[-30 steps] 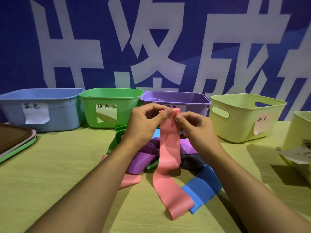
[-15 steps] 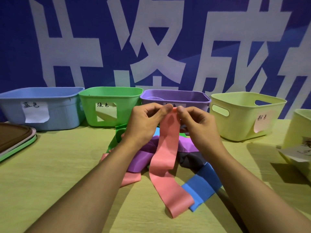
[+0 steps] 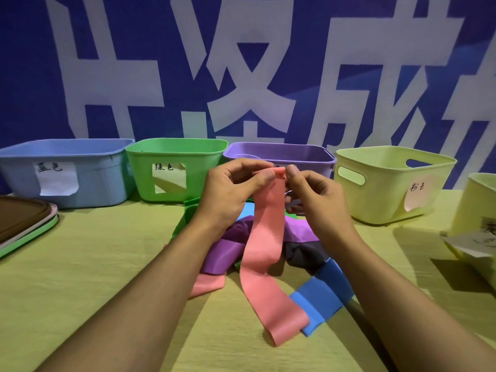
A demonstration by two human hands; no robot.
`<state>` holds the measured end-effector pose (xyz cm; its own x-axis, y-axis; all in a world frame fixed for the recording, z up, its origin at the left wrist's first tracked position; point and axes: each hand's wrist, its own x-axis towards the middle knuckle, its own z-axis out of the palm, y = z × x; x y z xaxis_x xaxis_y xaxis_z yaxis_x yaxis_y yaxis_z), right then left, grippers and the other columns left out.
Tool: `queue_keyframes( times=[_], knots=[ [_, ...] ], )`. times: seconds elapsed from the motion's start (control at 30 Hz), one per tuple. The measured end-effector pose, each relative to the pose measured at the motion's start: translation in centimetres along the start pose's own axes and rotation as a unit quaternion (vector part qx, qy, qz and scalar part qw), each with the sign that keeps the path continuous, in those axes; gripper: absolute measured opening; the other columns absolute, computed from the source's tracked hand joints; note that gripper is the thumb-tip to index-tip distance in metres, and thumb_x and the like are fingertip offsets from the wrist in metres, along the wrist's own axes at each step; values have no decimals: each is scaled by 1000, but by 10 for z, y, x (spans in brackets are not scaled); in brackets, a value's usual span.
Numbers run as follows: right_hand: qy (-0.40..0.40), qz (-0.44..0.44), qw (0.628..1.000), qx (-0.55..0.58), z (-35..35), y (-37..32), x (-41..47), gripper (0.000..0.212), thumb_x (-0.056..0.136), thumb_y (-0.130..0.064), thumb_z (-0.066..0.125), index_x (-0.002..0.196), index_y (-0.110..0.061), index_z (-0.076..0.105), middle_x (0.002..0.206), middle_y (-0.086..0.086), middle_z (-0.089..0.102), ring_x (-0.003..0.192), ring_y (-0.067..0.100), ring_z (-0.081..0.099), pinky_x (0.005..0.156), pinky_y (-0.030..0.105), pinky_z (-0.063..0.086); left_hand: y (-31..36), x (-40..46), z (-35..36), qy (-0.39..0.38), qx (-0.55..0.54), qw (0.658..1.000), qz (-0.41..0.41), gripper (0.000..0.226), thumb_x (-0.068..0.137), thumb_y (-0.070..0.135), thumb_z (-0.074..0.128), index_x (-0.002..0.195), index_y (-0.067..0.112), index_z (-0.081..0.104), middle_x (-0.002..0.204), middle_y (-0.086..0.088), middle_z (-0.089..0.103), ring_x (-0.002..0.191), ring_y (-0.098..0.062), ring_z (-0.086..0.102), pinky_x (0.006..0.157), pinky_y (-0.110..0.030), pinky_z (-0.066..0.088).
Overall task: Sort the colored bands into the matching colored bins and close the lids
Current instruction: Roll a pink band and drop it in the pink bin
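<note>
While both thumbs and forefingers pinched its top edge, the left hand (image 3: 230, 191) and right hand (image 3: 314, 194) held the pink band (image 3: 264, 253) above the band pile (image 3: 241, 248), its tail on the table (image 3: 107, 264); the yellow bin (image 3: 389, 189) stood at two o'clock.

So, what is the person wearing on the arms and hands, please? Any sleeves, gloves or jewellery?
Nothing shows. The left hand and right hand are bare, without gloves, rings or a watch. Both forearms are uncovered as far as the picture's edge; no sleeve is in view. The fingernails look short and unpainted.
</note>
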<state>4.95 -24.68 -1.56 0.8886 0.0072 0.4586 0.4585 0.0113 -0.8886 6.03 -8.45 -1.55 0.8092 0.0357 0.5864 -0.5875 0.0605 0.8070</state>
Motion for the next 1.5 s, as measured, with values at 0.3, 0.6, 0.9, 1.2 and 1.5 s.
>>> queue_keyframes(
  times=[0.3,0.6,0.9,1.2,1.5],
  knots=[
    [-9,22,999,21,1,2,1,39,94,-44,62,94,-8,77,78,13,74,66,15,67,61,26,59,-2,-1,0,-22,9,1000,2,23,83,-5,77,96,15,77,95,-4,80,91,-17,76,85,-31,60],
    [-14,-2,999,47,-1,6,2,10,97,-18,67,93,-11,74,73,-1,73,66,10,68,57,21,56,-2,-1,-1,-49,-6,998,-26,23,87,-3,74,106,11,75,102,-6,79,98,-16,73,87,-31,59],
    [-33,-38,999,19,-4,9,3,11,95,-12,69,102,-18,73,98,3,78,89,19,75,67,26,59,-4,-1,1,1,25,995,-98,35,86,45,71,93,12,79,94,-15,78,91,-30,75,81,-41,61],
    [-23,-1,999,37,-3,9,3,13,95,-23,69,105,-16,74,99,7,77,90,21,73,65,28,59,-4,0,0,-2,3,995,-102,15,92,23,74,97,10,79,99,-15,78,100,-34,75,93,-47,60],
    [-14,33,999,23,-2,10,4,24,97,-30,67,85,-11,75,73,5,71,68,16,65,56,25,57,-5,-1,1,-11,-25,996,-87,6,91,10,75,93,16,77,99,-11,79,96,-23,75,86,-36,59]
  ],
)
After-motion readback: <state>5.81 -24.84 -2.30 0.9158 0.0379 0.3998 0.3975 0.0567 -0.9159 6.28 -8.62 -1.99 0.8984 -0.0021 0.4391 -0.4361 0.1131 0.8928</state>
